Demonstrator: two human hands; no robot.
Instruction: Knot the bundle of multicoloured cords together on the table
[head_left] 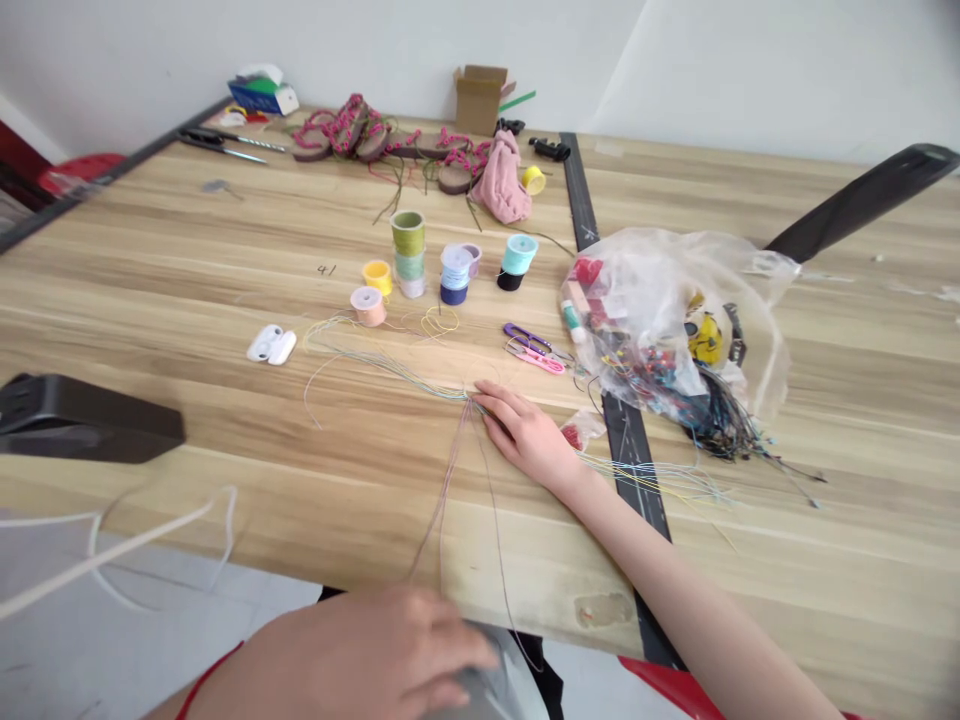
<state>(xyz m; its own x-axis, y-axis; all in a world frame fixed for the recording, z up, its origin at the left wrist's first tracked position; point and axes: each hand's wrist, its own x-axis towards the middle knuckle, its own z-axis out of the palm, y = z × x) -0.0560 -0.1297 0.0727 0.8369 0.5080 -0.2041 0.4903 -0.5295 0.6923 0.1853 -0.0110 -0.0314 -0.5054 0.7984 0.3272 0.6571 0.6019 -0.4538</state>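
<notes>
My right hand [529, 435] rests on the wooden table, its fingers holding a bundle of thin cords down at the point where the strands meet. Pale green and yellow cords [397, 372] stretch left from the fingertips. Light blue and yellow ends [652, 475] come out beyond the wrist. Mauve strands [448, 470] hang from the same point toward the table's front edge. My left hand [397, 645] is low in front of that edge, near the hanging strands. Motion blurs its fingers, and whether it grips a strand cannot be made out.
Thread spools [409, 255] stand mid-table, with purple thread snips [527, 338] and a pink pair [541, 360] nearby. A clear plastic bag [675, 310] of cords lies right. A white earbud case [271, 345] and a black stand [90, 418] are left. Braided straps [352, 130] lie behind.
</notes>
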